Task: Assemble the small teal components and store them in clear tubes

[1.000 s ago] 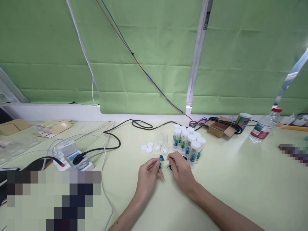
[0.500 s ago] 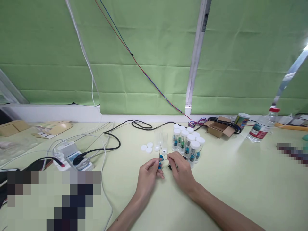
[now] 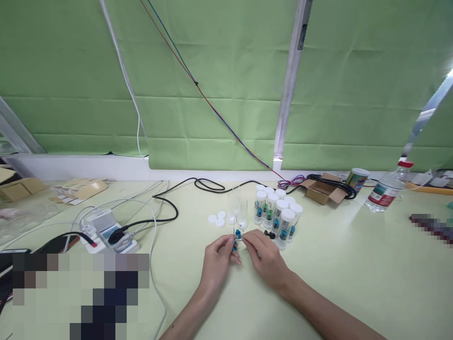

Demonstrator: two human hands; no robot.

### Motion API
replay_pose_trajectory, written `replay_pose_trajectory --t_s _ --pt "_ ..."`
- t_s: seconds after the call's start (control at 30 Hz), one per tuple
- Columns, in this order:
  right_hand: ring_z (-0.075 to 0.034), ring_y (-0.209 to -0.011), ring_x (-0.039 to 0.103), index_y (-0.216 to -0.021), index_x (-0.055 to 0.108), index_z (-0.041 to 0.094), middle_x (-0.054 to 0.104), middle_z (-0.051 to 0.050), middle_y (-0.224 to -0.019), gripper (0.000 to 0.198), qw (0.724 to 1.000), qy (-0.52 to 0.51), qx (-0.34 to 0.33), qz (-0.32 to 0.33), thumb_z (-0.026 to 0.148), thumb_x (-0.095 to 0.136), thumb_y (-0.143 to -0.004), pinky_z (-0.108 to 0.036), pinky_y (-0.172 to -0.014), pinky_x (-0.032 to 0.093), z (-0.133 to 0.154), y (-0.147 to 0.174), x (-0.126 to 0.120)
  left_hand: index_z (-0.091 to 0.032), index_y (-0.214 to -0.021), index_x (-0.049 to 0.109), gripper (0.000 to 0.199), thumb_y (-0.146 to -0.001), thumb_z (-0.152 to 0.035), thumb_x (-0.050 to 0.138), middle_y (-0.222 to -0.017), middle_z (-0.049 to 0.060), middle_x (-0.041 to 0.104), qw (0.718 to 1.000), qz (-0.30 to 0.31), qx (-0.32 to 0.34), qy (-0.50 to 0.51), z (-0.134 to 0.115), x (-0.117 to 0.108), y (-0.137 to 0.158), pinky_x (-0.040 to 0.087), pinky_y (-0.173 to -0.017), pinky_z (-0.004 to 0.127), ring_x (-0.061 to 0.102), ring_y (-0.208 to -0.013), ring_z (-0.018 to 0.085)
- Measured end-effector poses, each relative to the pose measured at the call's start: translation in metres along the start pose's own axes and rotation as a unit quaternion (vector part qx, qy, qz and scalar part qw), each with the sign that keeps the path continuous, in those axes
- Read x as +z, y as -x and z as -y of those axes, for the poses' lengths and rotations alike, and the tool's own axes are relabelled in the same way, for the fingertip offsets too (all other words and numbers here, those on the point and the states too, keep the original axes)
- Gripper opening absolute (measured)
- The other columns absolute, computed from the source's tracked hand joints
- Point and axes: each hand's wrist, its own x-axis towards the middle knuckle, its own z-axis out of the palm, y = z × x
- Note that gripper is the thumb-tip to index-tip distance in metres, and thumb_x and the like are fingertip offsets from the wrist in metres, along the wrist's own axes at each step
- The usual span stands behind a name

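My left hand (image 3: 216, 257) is closed, its thumb and fingers pinching a small blue piece with thin wire ends (image 3: 238, 233). Close on its right, my right hand (image 3: 264, 255) is pinched at the piece's edge, with a short thin pale pin or wire between the fingertips and the blue part. The fingers partly cover the piece, so its exact kind is unclear. Small black pieces (image 3: 269, 234) lie just behind my right hand. Two uncapped clear tubes (image 3: 242, 212) stand beyond my hands, with several white round caps (image 3: 220, 222) lying to their left.
Several white-capped clear tubes (image 3: 286, 229) with blue or green pieces inside stand behind my right hand. Farther right are an open cardboard box (image 3: 323, 191), a can (image 3: 356, 179) and a water bottle (image 3: 387, 191). A power strip (image 3: 115, 231) and cables lie left.
My right hand has moved slightly left and down, closer to the blue piece, uncovering more of the black pieces. My left hand has stayed nearly in place.
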Motion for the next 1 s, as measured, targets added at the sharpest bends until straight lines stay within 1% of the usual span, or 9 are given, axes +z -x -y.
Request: replay_pose_trajectory --t_s 0.17,0.33,0.43,0.77,1.0 --pt "-0.02 -0.087 0.06 -0.114 0.056 0.021 0.063 -0.008 -0.093 0.028 1.0 0.002 -0.007 0.009 0.006 0.041 -0.095 -0.034 -0.074 0.053 0.0007 0.0007 -0.0001 -0.013 -0.086 0.07 0.036 -0.071 -0.046 0.07 -0.065 0.0 0.06 1.0 -0.003 0.0 0.0 0.0 -0.0006 -0.0004 0.05 -0.051 0.024 0.057 -0.052 0.012" --pt "-0.02 -0.089 0.061 -0.125 0.053 0.022 0.064 -0.009 -0.097 0.037 1.0 0.001 -0.018 0.013 0.004 0.043 -0.094 -0.034 -0.075 0.053 0.001 0.0002 -0.0013 -0.013 -0.088 0.07 0.036 -0.073 -0.046 0.069 -0.064 -0.001 0.06 1.0 0.001 0.006 -0.002 0.0002 -0.0009 -0.0005 0.051 -0.052 0.024 0.057 -0.052 0.011" --pt "-0.021 -0.091 0.061 -0.127 0.052 0.023 0.064 -0.009 -0.099 0.04 1.0 0.001 -0.025 0.016 0.004 0.043 -0.094 -0.034 -0.075 0.054 0.0001 0.0005 -0.0015 -0.013 -0.089 0.07 0.036 -0.075 -0.046 0.069 -0.063 -0.001 0.059 1.0 0.002 0.006 -0.005 0.0006 -0.0012 -0.0004 0.051 -0.053 0.024 0.057 -0.05 0.011" --pt "-0.019 -0.091 0.062 -0.124 0.055 0.022 0.065 -0.009 -0.099 0.034 1.0 -0.015 -0.009 0.003 0.008 0.045 -0.095 -0.032 -0.077 0.055 0.0009 0.0009 0.0005 -0.014 -0.093 0.071 0.035 -0.076 -0.044 0.068 -0.066 0.001 0.063 1.0 0.0 0.016 0.005 0.0029 -0.0012 -0.0015 0.052 -0.054 0.025 0.06 -0.053 0.013" --pt "-0.018 -0.087 0.062 -0.12 0.057 0.023 0.065 -0.007 -0.096 0.031 0.999 -0.035 0.01 -0.016 0.009 0.045 -0.096 -0.032 -0.074 0.053 0.0023 -0.0014 -0.0004 -0.013 -0.094 0.072 0.037 -0.074 -0.044 0.069 -0.067 0.003 0.064 1.0 -0.001 0.017 0.012 0.0015 -0.0003 -0.0011 0.054 -0.055 0.027 0.062 -0.055 0.015"
